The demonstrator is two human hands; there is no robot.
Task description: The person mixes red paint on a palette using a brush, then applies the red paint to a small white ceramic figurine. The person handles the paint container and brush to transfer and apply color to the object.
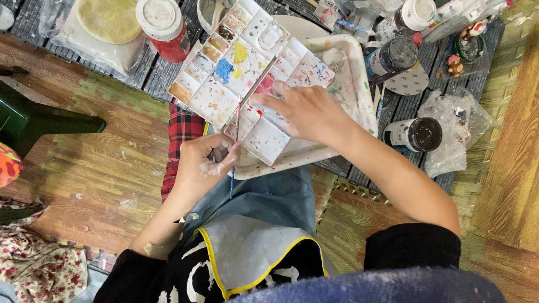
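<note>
My left hand (206, 162) is closed around a thin paintbrush (237, 122). The brush's shaft crosses the near edge of a white folding paint palette (237, 64). The palette has many small wells stained blue, yellow, brown and pink. My right hand (308, 110) lies on the right half of the palette, fingers spread and pressing on its wells. The palette rests on a white paint-smeared tray (354, 88) at the edge of a dark slatted table. My lap below wears a grey apron with yellow trim (246, 242).
A red jar with a white lid (161, 24) and a bagged yellow disc (107, 15) lie at the back left. Dark-lidded paint jars (415, 133) (390, 56) stand on the right. A small bowl (214, 4) sits behind the palette. A floral cloth (27, 262) lies on the floor.
</note>
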